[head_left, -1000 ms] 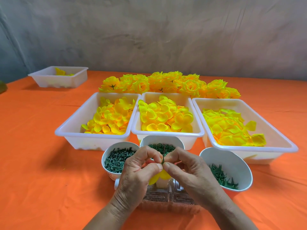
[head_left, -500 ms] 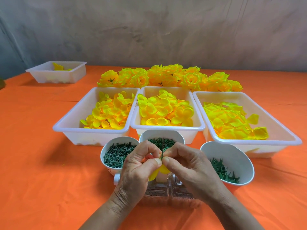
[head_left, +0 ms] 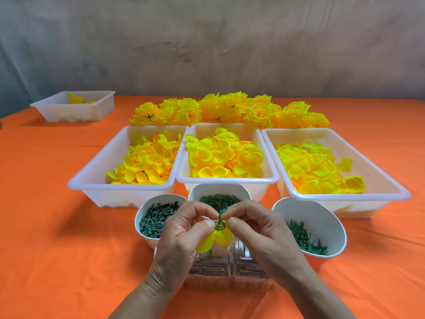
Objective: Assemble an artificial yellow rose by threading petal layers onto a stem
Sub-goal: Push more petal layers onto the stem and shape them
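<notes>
A thin green stem [head_left: 220, 209] stands upright between my two hands, above a clear plastic stand [head_left: 230, 270]. A yellow petal layer [head_left: 217, 237] sits on the stem with a small green ring disc [head_left: 220, 226] on top of it. My left hand [head_left: 184, 236] pinches the petal layer and disc from the left with thumb and forefinger. From the right, my right hand [head_left: 257, 231] pinches the same spot at the stem. The stem's lower end is hidden under the petals.
Three white bins of yellow petals [head_left: 147, 157] [head_left: 224, 155] [head_left: 319, 169] stand behind three white cups: green pins [head_left: 158, 216], green rings [head_left: 218, 199], green calyxes [head_left: 305, 240]. Finished yellow roses [head_left: 230, 109] lie at the back; a small white bin [head_left: 73, 105] stands far left on the orange cloth.
My fingertips have parted a little, so the green disc and more of the yellow petal layer show on the stem. Both hands stay at the same spot.
</notes>
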The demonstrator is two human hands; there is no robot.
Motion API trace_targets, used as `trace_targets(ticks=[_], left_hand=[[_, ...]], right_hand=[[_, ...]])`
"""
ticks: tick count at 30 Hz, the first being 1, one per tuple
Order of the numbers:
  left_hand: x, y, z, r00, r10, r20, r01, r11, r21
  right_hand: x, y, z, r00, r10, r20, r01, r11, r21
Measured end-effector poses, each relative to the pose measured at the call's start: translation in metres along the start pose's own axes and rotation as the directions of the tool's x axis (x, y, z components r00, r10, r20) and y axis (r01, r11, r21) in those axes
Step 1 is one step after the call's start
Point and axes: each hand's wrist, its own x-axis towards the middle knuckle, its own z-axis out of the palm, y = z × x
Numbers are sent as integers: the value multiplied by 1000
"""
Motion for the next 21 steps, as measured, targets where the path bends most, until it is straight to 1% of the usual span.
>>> trace_targets(ticks=[3, 10, 12, 14, 16, 17, 19, 20, 21], left_hand=[[-1, -1, 0, 999, 34, 7, -34, 999, -8], [2, -6, -2, 989, 145, 11, -145, 984, 101], [2, -5, -2, 991, 135, 3, -134, 985, 112], [1, -3, -3, 995, 95, 15, -96, 990, 101], [2, 2, -3, 999, 35, 20, -37, 994, 102], [3, 4, -2, 1000, 13, -3, -13, 994, 111], [4, 8, -2, 996, 36, -81, -18, 978, 210], [5, 10, -3, 993, 68, -93, -39, 958, 286], [5, 12, -4, 993, 89, -73, -58, 935, 349]], right_hand=[[0, 0, 0, 1000, -5, 5, 5, 999, -45], [2, 0, 1, 999, 2, 32, 1, 997, -80], [3, 0, 1, 999, 14, 42, -11, 997, -71], [2, -1, 0, 999, 24, 45, -22, 998, -54], [2, -1, -2, 1000, 27, 13, -26, 998, -60], [2, -1, -2, 999, 35, -13, -36, 998, -54], [2, 1, -2, 997, 54, -59, -57, 997, -50], [2, 1, -1, 996, 55, -68, -59, 996, -64], [2, 1, -1, 996, 51, -67, -56, 995, -78]])
